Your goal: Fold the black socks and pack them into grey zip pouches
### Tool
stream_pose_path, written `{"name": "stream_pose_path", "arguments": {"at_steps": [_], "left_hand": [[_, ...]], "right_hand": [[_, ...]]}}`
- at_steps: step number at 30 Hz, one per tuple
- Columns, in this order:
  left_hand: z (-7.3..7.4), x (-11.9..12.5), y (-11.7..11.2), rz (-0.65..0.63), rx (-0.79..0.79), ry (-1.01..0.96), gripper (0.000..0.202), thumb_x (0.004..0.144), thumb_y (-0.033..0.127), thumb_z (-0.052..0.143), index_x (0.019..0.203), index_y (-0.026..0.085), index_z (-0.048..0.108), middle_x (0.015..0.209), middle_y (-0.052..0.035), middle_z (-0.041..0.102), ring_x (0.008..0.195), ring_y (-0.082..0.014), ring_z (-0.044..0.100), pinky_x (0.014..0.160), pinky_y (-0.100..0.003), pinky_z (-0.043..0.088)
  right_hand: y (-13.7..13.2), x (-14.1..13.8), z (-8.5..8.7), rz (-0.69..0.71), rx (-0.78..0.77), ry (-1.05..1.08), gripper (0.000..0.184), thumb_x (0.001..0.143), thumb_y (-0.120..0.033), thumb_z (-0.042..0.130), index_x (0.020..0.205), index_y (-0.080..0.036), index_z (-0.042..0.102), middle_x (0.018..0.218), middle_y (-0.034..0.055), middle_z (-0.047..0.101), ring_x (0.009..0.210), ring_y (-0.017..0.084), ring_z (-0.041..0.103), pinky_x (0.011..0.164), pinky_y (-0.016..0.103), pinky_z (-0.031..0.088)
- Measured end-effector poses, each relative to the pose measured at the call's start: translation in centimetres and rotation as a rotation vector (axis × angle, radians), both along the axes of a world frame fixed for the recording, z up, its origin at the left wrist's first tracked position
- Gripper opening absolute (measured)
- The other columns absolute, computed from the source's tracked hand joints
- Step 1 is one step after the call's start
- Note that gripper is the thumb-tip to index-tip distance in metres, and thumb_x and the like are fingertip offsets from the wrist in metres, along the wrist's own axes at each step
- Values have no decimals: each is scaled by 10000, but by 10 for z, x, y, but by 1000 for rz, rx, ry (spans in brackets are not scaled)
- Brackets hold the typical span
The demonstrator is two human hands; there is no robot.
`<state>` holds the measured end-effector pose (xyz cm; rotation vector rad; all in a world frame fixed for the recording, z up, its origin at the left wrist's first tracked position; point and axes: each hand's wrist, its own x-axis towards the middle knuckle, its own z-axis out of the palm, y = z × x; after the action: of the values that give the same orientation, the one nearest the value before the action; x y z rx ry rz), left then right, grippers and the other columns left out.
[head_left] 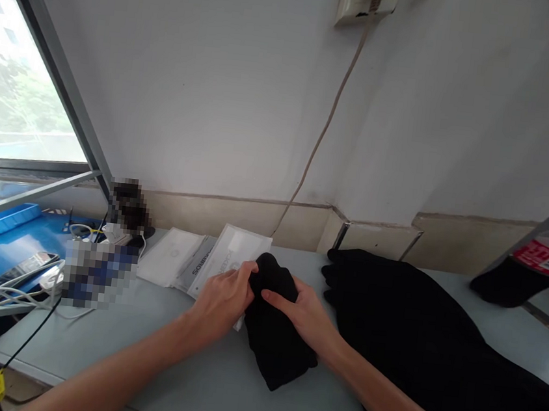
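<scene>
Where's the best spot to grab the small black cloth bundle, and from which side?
Probably the near end of the black bundle, coming from the wearer's side: that end sticks out free of fingers, while the left hand and right hand hold it farther up. It looks soft, so pinch its whole thickness.

The left hand (226, 293) and the right hand (310, 315) together hold a folded black cloth (275, 346) at the grey table (183, 369). Flat packets (171, 257) lie just beyond the left hand. On the right side there is a bigger black cloth (404, 317), and farther a bottle (504, 282) of dark drink. A cable (335, 101) hangs from the wall socket (350, 7).
</scene>
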<state>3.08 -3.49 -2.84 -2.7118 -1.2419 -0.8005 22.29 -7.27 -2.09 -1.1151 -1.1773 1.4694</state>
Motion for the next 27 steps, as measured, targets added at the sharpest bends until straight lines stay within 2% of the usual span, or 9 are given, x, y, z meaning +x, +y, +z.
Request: {"name": "stream_pose_path", "arguments": {"at_steps": [6, 8, 13, 16, 18, 20, 23, 25, 27], "left_hand": [[-7, 7, -10, -392, 128, -74, 178, 1004, 91, 387, 1136, 205, 422, 769, 18, 640, 625, -144, 615, 550, -247, 407], [-8, 9, -11, -439, 167, -76, 170, 1010, 86, 373, 1119, 203, 430, 769, 13, 646, 618, -144, 601, 562, -259, 412], [1, 2, -4, -360, 64, -83, 222, 1067, 171, 365, 1274, 189, 445, 928, -39, 691, 825, -189, 631, 881, -404, 469], [7, -9, 10, -95, -50, -277, 334, 1078, 282, 405, 1408, 234, 423, 1239, -106, 649, 1179, -267, 572, 1073, -506, 373], [10, -17, 23, 99, -202, -471, 518, 1027, 422, 537, 1479, 236, 366, 1458, -151, 524, 1348, -327, 475, 1109, -519, 362], [13, -25, 35, 165, -554, -621, 758, 924, 567, 660, 1509, 216, 328, 1467, -182, 530, 1324, -361, 528, 1048, -500, 447], [19, -34, 45, 22, -1067, -704, 786, 836, 625, 739, 1433, 202, 452, 1258, -162, 692, 1092, -342, 693, 849, -424, 562], [23, -38, 46, -97, -1140, -714, 721, 794, 575, 806, 1351, 203, 540, 1194, -136, 726, 1042, -317, 713, 796, -375, 574], [27, -38, 43, -165, -1121, -716, 676, 770, 521, 847, 1308, 214, 577, 1179, -112, 734, 1039, -293, 713, 789, -345, 575]], "right_hand": [[10, 0, -12, -143, 134, -130, 318, 734, -386, 845, 718, -211, 579, 674, -58, 591, 655, 147, 539, 612, 266, 450], [9, -1, -14, -209, 180, -176, 357, 733, -382, 843, 662, -214, 535, 636, -69, 546, 633, 133, 491, 590, 254, 419], [5, 2, -7, -58, -12, -1, 291, 801, -464, 796, 906, -218, 684, 748, -31, 686, 695, 170, 618, 631, 274, 494], [5, 8, 1, -42, -181, 95, 363, 796, -417, 826, 1079, -235, 690, 828, 8, 759, 760, 216, 709, 680, 315, 557], [5, 11, 6, -50, -242, 119, 363, 792, -394, 841, 1080, -229, 693, 854, 33, 779, 771, 234, 734, 700, 338, 582], [5, 11, 8, -55, -250, 130, 357, 796, -396, 842, 1074, -227, 696, 889, 47, 793, 759, 236, 741, 726, 356, 598], [6, 9, 5, -82, -175, 85, 411, 811, -439, 827, 1147, -241, 698, 982, 51, 806, 810, 243, 749, 826, 386, 602], [6, 8, 2, -41, -71, 39, 459, 810, -468, 822, 1197, -252, 703, 1087, 48, 801, 937, 257, 748, 945, 401, 570], [7, 9, 0, 120, 23, -4, 472, 800, -477, 828, 1201, -250, 727, 1169, 47, 786, 1065, 279, 723, 1038, 419, 523]]}}
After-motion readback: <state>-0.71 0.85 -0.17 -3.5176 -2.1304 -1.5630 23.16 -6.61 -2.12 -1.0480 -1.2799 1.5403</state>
